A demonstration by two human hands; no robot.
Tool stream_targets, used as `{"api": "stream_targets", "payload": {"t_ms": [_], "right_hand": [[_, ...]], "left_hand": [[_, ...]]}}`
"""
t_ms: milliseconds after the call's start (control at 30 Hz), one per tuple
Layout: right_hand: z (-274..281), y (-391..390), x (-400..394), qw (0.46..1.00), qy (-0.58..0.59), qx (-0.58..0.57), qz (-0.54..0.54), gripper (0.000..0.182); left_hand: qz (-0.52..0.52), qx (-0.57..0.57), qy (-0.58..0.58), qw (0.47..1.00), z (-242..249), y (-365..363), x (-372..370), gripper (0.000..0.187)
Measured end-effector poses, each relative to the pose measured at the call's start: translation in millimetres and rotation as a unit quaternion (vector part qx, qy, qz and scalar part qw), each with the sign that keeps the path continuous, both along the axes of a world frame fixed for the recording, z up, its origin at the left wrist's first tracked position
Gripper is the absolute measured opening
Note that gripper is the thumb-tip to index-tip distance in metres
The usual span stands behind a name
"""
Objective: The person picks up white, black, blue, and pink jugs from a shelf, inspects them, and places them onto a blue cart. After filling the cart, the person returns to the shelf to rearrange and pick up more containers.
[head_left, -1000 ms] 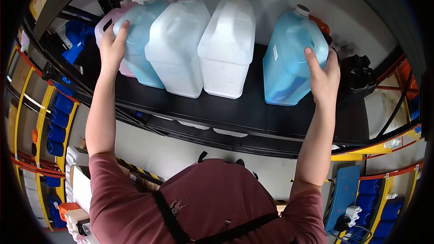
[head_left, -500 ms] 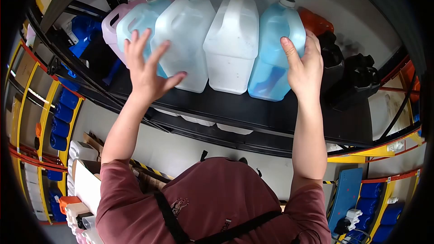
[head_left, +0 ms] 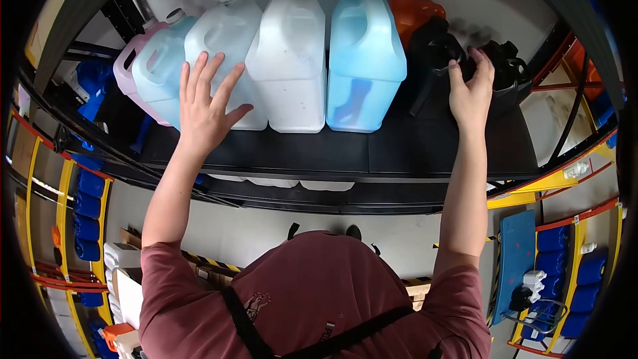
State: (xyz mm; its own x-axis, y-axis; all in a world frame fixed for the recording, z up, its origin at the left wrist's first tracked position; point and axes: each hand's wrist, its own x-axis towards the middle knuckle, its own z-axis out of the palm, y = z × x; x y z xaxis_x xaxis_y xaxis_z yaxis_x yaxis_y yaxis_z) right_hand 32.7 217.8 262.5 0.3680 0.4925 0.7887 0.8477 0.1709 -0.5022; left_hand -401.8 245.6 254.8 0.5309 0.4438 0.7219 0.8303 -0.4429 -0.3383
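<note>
My left hand [head_left: 207, 110] is open, fingers spread, in front of a translucent white jug [head_left: 222, 34] with a grey cap. My right hand [head_left: 473, 93] reaches up at the black jerrycans, its thumb and fingers apart. Its fingertips overlap the gap between one black jerrycan [head_left: 432, 53] and another black jerrycan [head_left: 508, 80]. Between my hands stand a whiter jug [head_left: 289, 60] and a light-blue jug [head_left: 367, 46], both upright and capped. Farther left are a pale-blue jug [head_left: 156, 66] and a pink jug [head_left: 126, 63].
All these stand on a black shelf [head_left: 299, 151], with an orange container [head_left: 412, 13] behind. White containers [head_left: 325, 186] sit on the level below. Yellow racks with blue containers [head_left: 86, 203] flank both sides. A blue board [head_left: 513, 259] leans at the right.
My right hand has left the light-blue jug's side and is now over by the black jerrycans. My left hand stays spread before the jugs. The view has shifted to the right.
</note>
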Motion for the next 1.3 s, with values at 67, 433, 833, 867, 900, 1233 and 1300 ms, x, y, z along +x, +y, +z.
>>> {"api": "stream_targets", "payload": {"t_ms": [67, 433, 833, 867, 900, 1233, 1300], "right_hand": [[-11.5, -2.6, 0.8, 0.999, 0.002, 0.031, 0.03, 0.038], [33.1, 12.3, -107.7, 0.974, 0.005, -0.082, 0.211, 0.054], [38.1, -98.9, -74.6, 0.868, 0.339, -0.023, 0.363, 0.04], [31.1, -114.0, -66.8, 0.864, 0.346, 0.003, 0.366, 0.038], [24.4, -129.3, -57.9, 0.859, 0.353, 0.028, 0.37, 0.037], [-29.7, -281.2, -11.9, 0.895, 0.363, 0.017, 0.26, 0.051], [-38.6, -308.2, 6.7, 0.917, 0.325, 0.012, 0.232, 0.049]], "left_hand": [[-0.069, 0.043, -0.054, 0.995, -16.3, -9.2, 3.5, 0.069], [-0.338, -0.393, -0.279, 0.808, -151.3, -122.8, 65.5, 0.018], [-0.292, -0.697, -0.456, 0.47, -171.9, -127.8, 51.0, 0.033], [-0.29, -0.736, -0.498, 0.356, -168.3, -124.6, 57.9, 0.041], [-0.3, -0.756, -0.463, 0.352, -165.5, -119.5, 64.2, 0.054], [-0.362, -0.813, -0.423, 0.172, -155.5, -131.0, 160.0, 0.058], [-0.371, -0.826, -0.39, 0.165, -156.9, -135.6, 176.4, 0.054]]}}
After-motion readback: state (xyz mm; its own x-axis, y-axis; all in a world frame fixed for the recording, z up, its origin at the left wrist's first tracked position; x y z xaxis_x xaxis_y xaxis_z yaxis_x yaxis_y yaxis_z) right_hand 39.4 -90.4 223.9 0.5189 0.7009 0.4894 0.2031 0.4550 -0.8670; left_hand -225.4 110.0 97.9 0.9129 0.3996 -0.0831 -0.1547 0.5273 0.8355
